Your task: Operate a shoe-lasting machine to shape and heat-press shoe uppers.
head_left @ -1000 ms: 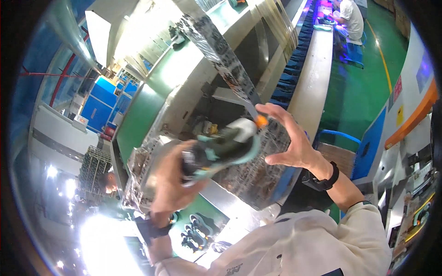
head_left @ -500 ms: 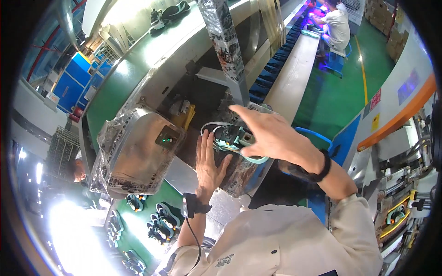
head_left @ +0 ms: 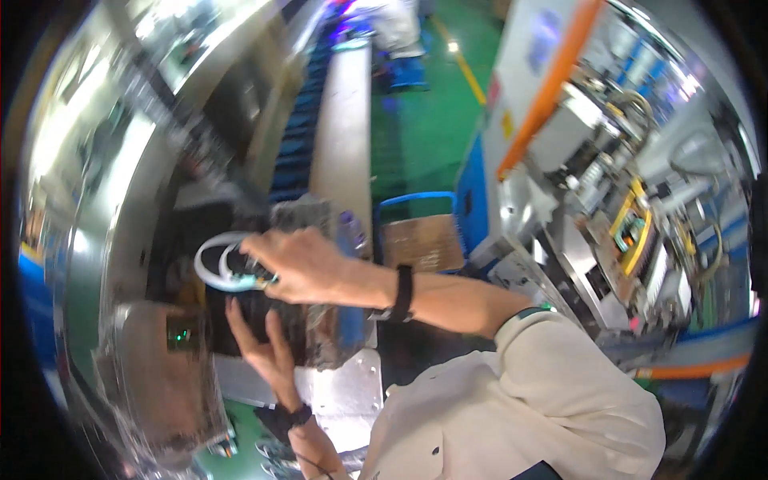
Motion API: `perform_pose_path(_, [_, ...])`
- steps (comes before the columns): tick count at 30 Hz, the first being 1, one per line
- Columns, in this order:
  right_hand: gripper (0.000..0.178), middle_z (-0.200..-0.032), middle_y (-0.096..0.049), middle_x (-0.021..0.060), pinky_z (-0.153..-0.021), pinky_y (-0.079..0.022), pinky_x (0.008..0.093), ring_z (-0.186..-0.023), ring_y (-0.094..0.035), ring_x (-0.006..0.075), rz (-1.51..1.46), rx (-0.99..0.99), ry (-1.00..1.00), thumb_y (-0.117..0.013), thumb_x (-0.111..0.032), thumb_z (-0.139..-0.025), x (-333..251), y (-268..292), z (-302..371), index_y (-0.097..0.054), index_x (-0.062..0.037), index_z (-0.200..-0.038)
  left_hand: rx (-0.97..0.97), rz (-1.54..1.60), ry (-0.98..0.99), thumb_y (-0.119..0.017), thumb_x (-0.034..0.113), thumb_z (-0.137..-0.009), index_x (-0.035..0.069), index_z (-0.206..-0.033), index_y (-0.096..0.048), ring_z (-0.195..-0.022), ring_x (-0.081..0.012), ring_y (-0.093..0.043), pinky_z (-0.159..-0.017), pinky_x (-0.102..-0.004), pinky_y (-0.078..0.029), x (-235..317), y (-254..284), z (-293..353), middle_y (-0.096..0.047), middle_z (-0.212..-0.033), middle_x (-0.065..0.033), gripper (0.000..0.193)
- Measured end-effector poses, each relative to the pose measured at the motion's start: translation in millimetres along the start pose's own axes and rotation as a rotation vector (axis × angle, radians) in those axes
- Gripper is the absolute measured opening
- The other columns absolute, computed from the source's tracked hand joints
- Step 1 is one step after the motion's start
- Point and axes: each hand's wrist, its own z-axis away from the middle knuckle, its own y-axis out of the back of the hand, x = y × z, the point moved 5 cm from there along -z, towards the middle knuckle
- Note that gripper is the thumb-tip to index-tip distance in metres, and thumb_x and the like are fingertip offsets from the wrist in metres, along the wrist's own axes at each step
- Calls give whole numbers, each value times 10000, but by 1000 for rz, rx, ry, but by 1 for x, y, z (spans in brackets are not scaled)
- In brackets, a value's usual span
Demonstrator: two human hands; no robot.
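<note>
A mint and black shoe (head_left: 240, 282) with a white band (head_left: 202, 260) looping out on its left is over the dark work surface. My right hand (head_left: 300, 262) is closed around the shoe and covers much of it. Just below the shoe, my left hand (head_left: 268, 352) is open with its fingers spread and nothing in it. The left fingertips come close to the white band; whether they touch it I cannot tell. Motion blurs the shoe's details.
A plastic-wrapped metal box (head_left: 156, 376) with green lights stands at the left. On the right, an orange-edged machine (head_left: 552, 88) has a shoe (head_left: 632, 230) in its yellow frame. A blue-framed stand (head_left: 416, 198) holds cardboard. A person (head_left: 398, 28) is at the far conveyor line.
My view has swung right, toward the machine. My right hand, spread over the shoe before, is now closed on it. My left hand has come off the shoe's side, fingers spread.
</note>
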Motion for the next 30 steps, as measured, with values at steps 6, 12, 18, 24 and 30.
perform_pose_path(6, [650, -1117, -649, 160, -888, -511, 378, -1055, -649, 277, -752, 450, -208, -785, -199, -727, 6, 51, 106, -476, -48, -1279, -169, 566, 68, -515, 367, -1026, -65, -1494, -275, -1283, -300, -494, -1031, -405, -434, 62, -41, 20, -424, -1451, -240, 681])
perform_pose_path(12, [756, -1232, -573, 162, -1004, -434, 350, -1155, -578, 240, -571, 847, -350, -816, -217, -747, 21, 187, 298, -424, -44, -1369, -654, 1041, 320, -549, 332, -1003, -21, -1348, -472, -1079, -245, -601, -914, -372, -504, 235, -161, 88, -567, -1252, -148, 500])
perform_pose_path(18, [657, -1229, -608, 81, -1026, -432, 322, -1156, -554, 156, -287, 1214, -754, -798, -62, -689, 4, 326, 525, -538, -37, -1292, -1394, 1013, 21, -525, 208, -1016, -27, -1390, -442, -1106, -177, -566, -956, -313, -458, 424, -294, 196, -557, -1283, -103, 450])
perform_pose_path(24, [625, -1100, -627, 75, -908, -485, 296, -986, -604, 158, 183, 1603, -977, -768, -73, -674, -17, 404, 695, -552, -29, -1258, -1490, 878, -135, -621, 426, -954, -75, -1464, -312, -1239, -259, -534, -1028, -361, -436, 553, -477, 283, -502, -1389, -214, 779])
perform_pose_path(30, [605, -1140, -612, 84, -942, -465, 300, -1023, -592, 161, 373, 1786, -1156, -726, -81, -700, -66, 416, 768, -544, -11, -1273, -1219, 404, -378, -721, 508, -798, -179, -1382, -351, -1269, -445, -497, -1067, -447, -395, 606, -653, 346, -503, -1326, -377, 975])
